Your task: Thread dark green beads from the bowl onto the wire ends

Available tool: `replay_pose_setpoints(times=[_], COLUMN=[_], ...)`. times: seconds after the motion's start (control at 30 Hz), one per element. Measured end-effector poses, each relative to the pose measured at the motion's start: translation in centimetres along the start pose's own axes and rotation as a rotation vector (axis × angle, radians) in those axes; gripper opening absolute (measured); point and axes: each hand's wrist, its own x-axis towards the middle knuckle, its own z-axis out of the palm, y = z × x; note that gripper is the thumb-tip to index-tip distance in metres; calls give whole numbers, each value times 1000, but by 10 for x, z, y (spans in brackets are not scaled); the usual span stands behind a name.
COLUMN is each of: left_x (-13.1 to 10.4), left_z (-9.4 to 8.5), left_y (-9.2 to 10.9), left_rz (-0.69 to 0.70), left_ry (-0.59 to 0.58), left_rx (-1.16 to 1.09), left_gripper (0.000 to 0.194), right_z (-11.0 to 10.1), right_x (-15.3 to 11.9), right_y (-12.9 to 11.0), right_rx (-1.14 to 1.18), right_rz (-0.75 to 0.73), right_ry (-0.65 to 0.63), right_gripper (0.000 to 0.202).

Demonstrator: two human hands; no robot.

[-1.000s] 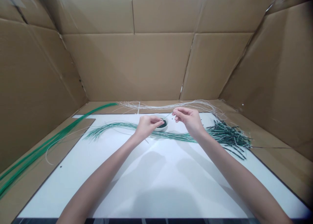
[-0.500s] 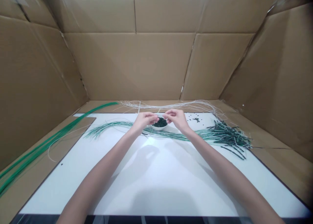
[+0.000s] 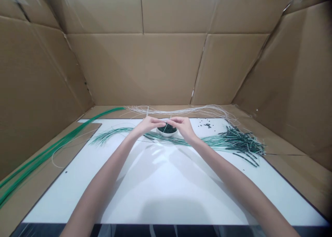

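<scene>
1. Table (image 3: 181, 188): white top, dark line along the edges; soft shadows of arms and hands fall across the near part. Dark, indistinct area below the front edge.
2. Back wall (image 3: 166, 67): brown cardboard, creased horizontally, with vertical and slanting seams.
3. Left wall (image 3: 33, 92) and right wall (image 3: 290, 74): same cardboard, angled inward to meet the back; gaps show at the joints.
4. Cardboard sheet (image 3: 28, 199): flat, along the table's left side, overlapping its far left corner.
5. Green bundle (image 3: 68, 137): long thin strands lying across the sheet, running to the far edge.
6. White strands (image 3: 178, 112): loose, stretched along the base of the back wall.
7. Bowl (image 3: 167, 135): small, white, upright on the table, holding dark beads (image 3: 169, 129).
8. Green-and-white strands (image 3: 215, 141): lying crosswise on the table, passing in front of the bowl; dark, thick ends (image 3: 241, 143) heaped at right.
9. Dark specks (image 3: 207, 125): scattered right of the bowl.
10. Left hand (image 3: 149, 124): pinching a thin pale strand (image 3: 164, 128) above the bowl.
11. Right hand (image 3: 183, 124): fingertips together beside the left's; whether they grip anything cannot be told.
</scene>
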Motion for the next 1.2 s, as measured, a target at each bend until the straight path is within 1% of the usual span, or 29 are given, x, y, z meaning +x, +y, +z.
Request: replay_pose_setpoints(times=[0.07, 0.1, 0.13, 0.17, 0.2, 0.27, 0.3, 0.37, 0.43, 0.57, 0.7, 0.77, 0.87, 1.03, 1.1, 1.2], left_x=[-1, -1, -2, -2, -3, -2, -2, -1, 1, 2, 3, 3, 5, 5, 4, -2], left_z=[-20, -29, -37, -42, -45, -45, -44, -40, -38, -39, -38, -35, -27, -16, -17, -27], left_y=[-14, -23, -34, -45, -56, -73, -80, -88, -93, -95, -92, -89, -83, -72, -67, -57], left_rz=[-56, -71, -84, -98, -73, 10, 39, 76, 107, 162, 223, 250, 278, 305, 305, 294], left_ry=[69, 92, 88, 77, 19, -119, -143, -126, -92, -88, -105, -113, -120, -137, -115, -17], left_rx=[326, 505, 677, 806, 866, 858, 837, 802, 786, 773, 754, 746, 737, 686, 647, 588], left_gripper=[40, 44, 48, 48, 46, 39, 37, 34, 31, 23, 24, 24, 22, 15, 18, 29], right_z=[-5, -9, -13, -16, -20, -26, -29, -33, -37, -45, -51, -53, -56, -60, -61, -64], right_x=[-2, -4, -6, -9, -11, -18, -21, -27, -33, -44, -51, -52, -49, -46, -45, -44], right_y=[3, 5, 8, 10, 12, 15, 16, 17, 17, 17, 22, 25, 31, 35, 37, 40], right_rx=[36, 51, 67, 85, 105, 136, 147, 157, 170, 237, 337, 388, 441, 431, 405, 342], right_rz=[39, 58, 80, 100, 124, 172, 196, 237, 268, 308, 304, 299, 301, 278, 266, 238], right_ry=[45, 58, 65, 74, 80, 105, 125, 166, 191, 197, 172, 176, 216, 255, 260, 264], right_gripper=[27, 27, 27, 27, 26, 26, 27, 27, 28, 29, 29, 29, 28, 26, 27, 29])
